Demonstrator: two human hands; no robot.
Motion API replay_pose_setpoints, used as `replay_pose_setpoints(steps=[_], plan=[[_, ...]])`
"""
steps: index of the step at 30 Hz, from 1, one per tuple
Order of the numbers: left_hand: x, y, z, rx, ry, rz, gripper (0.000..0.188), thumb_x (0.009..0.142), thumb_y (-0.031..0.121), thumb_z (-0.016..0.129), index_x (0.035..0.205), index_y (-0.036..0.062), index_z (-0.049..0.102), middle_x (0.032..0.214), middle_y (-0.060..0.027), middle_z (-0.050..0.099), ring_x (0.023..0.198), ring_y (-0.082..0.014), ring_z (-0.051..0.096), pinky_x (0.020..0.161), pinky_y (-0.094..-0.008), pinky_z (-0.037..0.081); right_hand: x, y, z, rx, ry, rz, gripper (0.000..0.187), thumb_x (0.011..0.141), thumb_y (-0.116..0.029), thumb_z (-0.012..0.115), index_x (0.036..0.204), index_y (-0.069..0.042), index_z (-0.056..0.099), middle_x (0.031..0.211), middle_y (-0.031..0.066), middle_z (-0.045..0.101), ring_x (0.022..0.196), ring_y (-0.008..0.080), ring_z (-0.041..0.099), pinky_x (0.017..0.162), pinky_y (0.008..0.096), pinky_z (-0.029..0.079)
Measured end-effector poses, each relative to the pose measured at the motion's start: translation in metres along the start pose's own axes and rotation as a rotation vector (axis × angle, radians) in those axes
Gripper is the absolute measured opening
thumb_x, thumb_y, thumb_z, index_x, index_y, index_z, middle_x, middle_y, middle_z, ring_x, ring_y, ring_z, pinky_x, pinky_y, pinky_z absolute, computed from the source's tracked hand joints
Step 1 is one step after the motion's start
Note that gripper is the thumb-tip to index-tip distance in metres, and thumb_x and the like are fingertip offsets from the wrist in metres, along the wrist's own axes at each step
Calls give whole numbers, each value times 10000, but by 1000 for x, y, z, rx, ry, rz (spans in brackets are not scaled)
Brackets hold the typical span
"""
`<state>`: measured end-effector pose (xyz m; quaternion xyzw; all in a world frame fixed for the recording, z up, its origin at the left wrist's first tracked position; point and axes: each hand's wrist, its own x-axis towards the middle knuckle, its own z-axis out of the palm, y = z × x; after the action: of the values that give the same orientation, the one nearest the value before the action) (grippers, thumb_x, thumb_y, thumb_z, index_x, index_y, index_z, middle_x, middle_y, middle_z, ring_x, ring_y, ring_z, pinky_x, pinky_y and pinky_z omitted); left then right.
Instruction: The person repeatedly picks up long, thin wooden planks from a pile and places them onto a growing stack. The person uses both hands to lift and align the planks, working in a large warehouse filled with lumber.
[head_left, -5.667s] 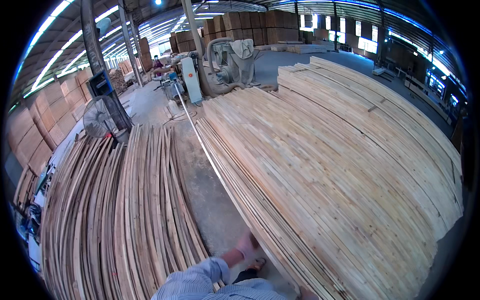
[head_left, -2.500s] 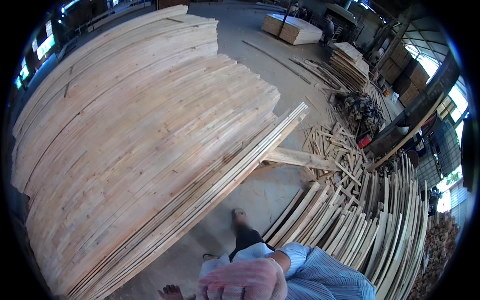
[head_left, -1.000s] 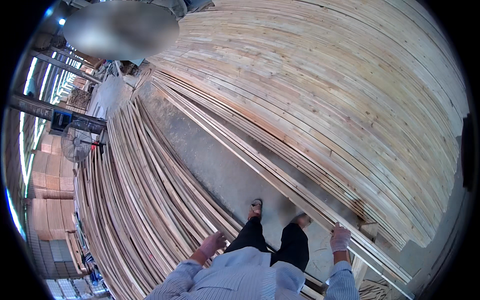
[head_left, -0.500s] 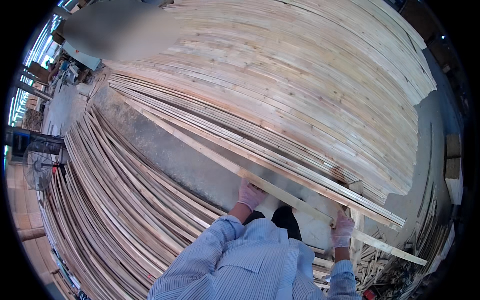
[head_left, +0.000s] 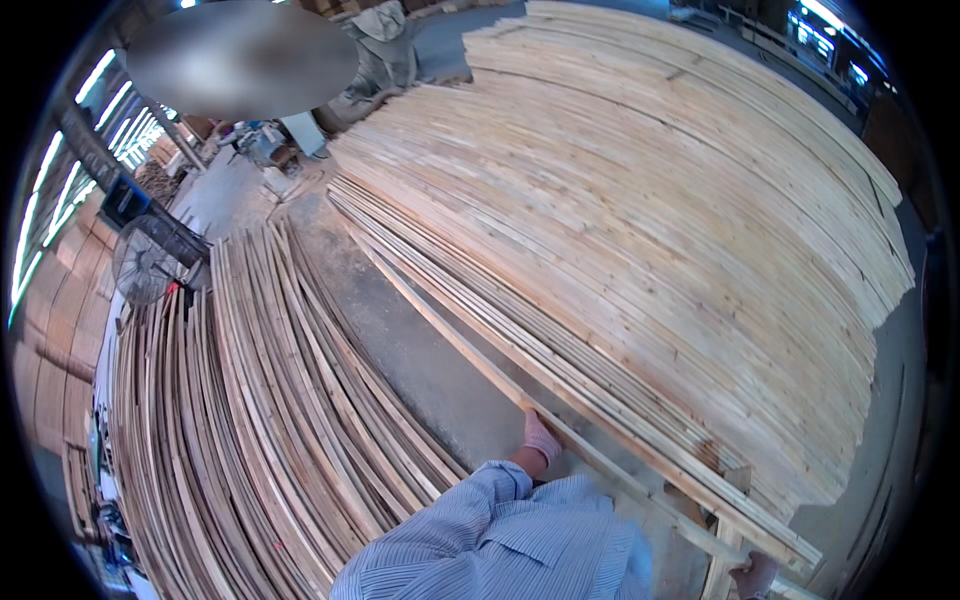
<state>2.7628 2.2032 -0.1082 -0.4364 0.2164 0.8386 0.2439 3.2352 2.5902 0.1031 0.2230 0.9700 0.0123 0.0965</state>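
A long, pale wooden strip runs diagonally in front of me, from the far left to the lower right. My left hand, in a thin pale glove, is closed around it near its middle. Farther down the same strip, close to the lower edge of the view, my right hand grips it, partly cut off by the dark rim. Just beyond lies a narrow stack of similar strips, nearly parallel to the held one. The two converge at their far ends.
Past the stack spreads a broad layer of pale boards. To my left lie many long, darker strips. A standing fan is beyond them at the left. A wooden support stands under the stack's near end.
The view has swung, so the boards sit differently in it. My right hand is farther from my left and lower in view. The held strip now shows a narrower face.
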Motion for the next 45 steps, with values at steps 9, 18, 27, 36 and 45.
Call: replay_pose_setpoints(steps=[9, 18, 27, 36, 45], plan=[[4, 6, -56, 81, -81, 124, 662, 936, 626, 423, 1374, 134, 481, 1380, -76, 535, 1265, -344, 484, 1086, -528, 353, -8, 21, 116, 316, -387, 164, 575, 703, -442, 766, 1138, -81, 657, 966, 170, 691, 890, 379, 652, 790, 466, 521], [3, 7, -40, 48, 30, 22, 513, 977, 531, 436, 1265, 118, 536, 1217, -91, 605, 1116, -334, 552, 994, -527, 426, -37, 30, 147, 536, -273, 279, 560, 490, -234, 900, 971, -40, 688, 861, 133, 694, 843, 308, 667, 804, 422, 508], [29, 59, -39, -168, -200, 183, 421, 1011, 421, 360, 1105, 79, 587, 982, -130, 657, 884, -347, 622, 856, -526, 505, -26, 26, 122, 746, -441, 366, 472, 550, -177, 912, 945, -31, 700, 865, 92, 715, 798, 217, 670, 755, 369, 529], [65, 126, -41, -88, -220, 111, 300, 1006, 266, 498, 1113, -8, 559, 1026, -154, 665, 926, -314, 660, 858, -480, 556, -4, -27, 25, 402, -644, 201, 528, 701, -392, 803, 1057, -23, 678, 1001, 217, 682, 943, 381, 635, 812, 459, 497], [99, 104, -50, -94, -28, 108, 298, 1024, 286, 438, 1124, 29, 552, 1029, -138, 658, 958, -350, 641, 912, -504, 534, -34, -8, 30, 638, -527, 434, 454, 563, -156, 905, 932, -7, 687, 892, 104, 715, 814, 211, 669, 753, 367, 529]])
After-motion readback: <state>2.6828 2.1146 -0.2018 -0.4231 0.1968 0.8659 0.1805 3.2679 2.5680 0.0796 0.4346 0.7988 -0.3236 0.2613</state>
